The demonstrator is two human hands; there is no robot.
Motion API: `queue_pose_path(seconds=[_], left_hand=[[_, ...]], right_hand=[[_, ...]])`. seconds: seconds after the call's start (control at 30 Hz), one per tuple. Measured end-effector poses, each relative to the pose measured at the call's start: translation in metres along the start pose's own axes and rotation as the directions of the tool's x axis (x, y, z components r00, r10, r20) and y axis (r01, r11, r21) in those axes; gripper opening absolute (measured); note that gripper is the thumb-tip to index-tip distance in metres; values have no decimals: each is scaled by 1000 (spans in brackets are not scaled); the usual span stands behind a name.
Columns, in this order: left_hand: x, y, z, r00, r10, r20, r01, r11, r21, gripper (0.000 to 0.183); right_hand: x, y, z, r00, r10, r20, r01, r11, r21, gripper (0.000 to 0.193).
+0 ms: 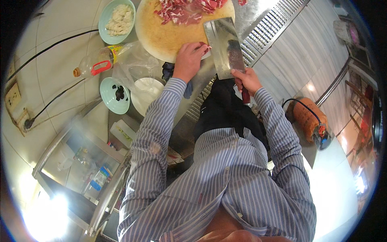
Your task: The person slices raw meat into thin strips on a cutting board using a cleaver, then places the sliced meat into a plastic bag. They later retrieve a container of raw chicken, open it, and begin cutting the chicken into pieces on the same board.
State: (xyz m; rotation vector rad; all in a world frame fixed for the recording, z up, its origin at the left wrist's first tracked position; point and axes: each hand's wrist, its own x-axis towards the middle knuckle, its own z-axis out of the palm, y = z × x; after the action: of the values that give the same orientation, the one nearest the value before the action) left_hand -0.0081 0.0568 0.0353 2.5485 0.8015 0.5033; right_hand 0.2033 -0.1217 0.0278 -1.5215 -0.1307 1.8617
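Observation:
My right hand is wrapped round the dark red handle of a cleaver. The cleaver's broad steel blade lies at the right edge of a round wooden chopping board. My left hand is at the board's near edge with its fingers bent together. A small piece of red meat shows at its fingertips, close beside the blade. A pile of sliced red and white marbled meat lies on the far part of the board, apart from both hands.
Left of the board stand a green bowl of pale food, an oil bottle with a red handle, a clear plastic bag, a bowl with dark pieces and a white plate. An orange gas cylinder stands at right.

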Motion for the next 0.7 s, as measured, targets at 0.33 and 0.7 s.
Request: queue_pose_path(seconds=[0.33, 0.7], left_hand=[[-1, 3, 0, 999, -42, -21, 41, 999, -17, 18], [-5, -3, 2, 996, -59, -65, 54, 995, -80, 15]], right_hand=[[7, -5, 3, 999, -5, 36, 3, 999, 38, 33], [-1, 10, 9, 999, -19, 39, 21, 998, -60, 44]])
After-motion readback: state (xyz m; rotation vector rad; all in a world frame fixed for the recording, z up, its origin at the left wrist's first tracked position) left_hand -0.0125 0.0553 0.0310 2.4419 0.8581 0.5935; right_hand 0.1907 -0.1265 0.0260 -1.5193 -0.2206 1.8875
